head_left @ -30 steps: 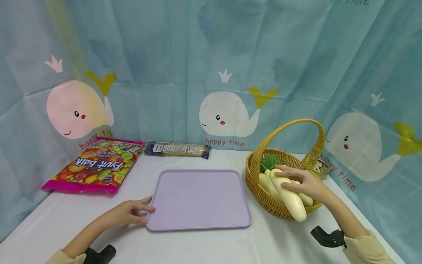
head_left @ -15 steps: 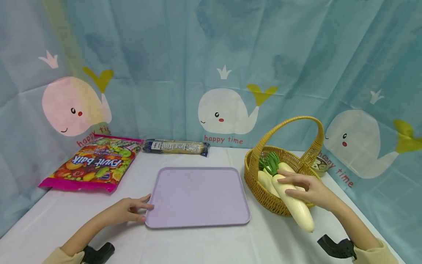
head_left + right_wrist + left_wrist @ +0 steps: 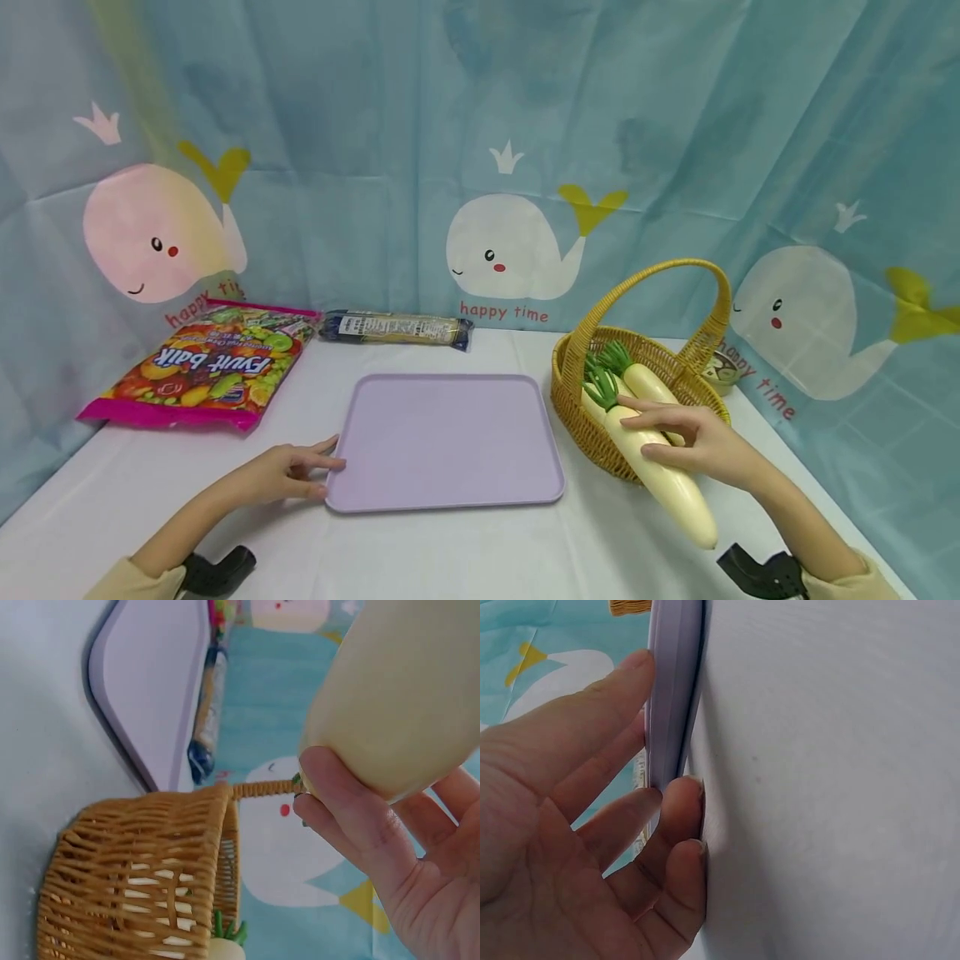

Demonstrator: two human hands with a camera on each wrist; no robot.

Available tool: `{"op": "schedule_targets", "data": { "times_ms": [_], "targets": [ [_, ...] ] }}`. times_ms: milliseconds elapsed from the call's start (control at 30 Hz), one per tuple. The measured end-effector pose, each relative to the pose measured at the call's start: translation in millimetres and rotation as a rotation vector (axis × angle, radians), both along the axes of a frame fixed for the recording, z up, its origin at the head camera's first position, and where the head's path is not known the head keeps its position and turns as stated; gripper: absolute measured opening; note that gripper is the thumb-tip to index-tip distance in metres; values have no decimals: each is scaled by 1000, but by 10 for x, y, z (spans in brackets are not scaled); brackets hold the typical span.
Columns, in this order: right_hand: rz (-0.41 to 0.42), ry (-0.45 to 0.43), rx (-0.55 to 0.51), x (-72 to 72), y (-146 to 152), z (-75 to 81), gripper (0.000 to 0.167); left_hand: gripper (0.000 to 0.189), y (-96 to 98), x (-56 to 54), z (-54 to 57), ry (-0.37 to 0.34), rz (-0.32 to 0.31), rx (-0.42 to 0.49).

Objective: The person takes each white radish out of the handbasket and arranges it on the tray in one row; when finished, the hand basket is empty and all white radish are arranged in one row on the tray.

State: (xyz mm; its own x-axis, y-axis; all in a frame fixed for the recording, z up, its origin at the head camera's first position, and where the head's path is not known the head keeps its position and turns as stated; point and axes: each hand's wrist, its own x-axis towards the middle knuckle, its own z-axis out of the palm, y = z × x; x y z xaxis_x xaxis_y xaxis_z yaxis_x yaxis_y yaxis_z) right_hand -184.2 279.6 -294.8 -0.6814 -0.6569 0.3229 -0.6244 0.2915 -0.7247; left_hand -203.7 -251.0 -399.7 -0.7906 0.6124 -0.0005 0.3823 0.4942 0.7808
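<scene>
Moved since: white radish, farther out toward table's near side | right grip: holding it across near rim of basket, table's right side | left grip: fingers loose, touching tray | step, judged: unloading; next calls for lifting clear

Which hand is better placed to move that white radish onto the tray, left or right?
Probably the right hand: it grips the white radish. The left hand touches the left edge of the tray, on the side away from the radish.
</scene>
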Motion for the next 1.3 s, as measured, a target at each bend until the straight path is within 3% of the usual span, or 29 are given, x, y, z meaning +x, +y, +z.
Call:
{"op": "schedule_targets", "data": {
  "times_ms": [333,533,767,933,1100,1300],
  "targets": [
    [108,-55,-12,-42,-224,-34,34,40,-11,9,-16,8,-1,14],
    [75,-17,-9,-145,-430,-63,29,40,-37,21,-29,11,9,-3],
    [34,-86,-71,-257,-680,-132,25,39,-33,34,-17,24,8,-9],
    [3,-134,-96,-314,-852,-174,33,37,-40,55,7,31,5,-7],
    [-49,-121,-93,-335,-988,-194,32,35,-32,50,-7,45,-10,8],
    [6,-99,-114,-415,-1135,-219,32,35,-23,38,-25,44,2,-17]
  ]
}}
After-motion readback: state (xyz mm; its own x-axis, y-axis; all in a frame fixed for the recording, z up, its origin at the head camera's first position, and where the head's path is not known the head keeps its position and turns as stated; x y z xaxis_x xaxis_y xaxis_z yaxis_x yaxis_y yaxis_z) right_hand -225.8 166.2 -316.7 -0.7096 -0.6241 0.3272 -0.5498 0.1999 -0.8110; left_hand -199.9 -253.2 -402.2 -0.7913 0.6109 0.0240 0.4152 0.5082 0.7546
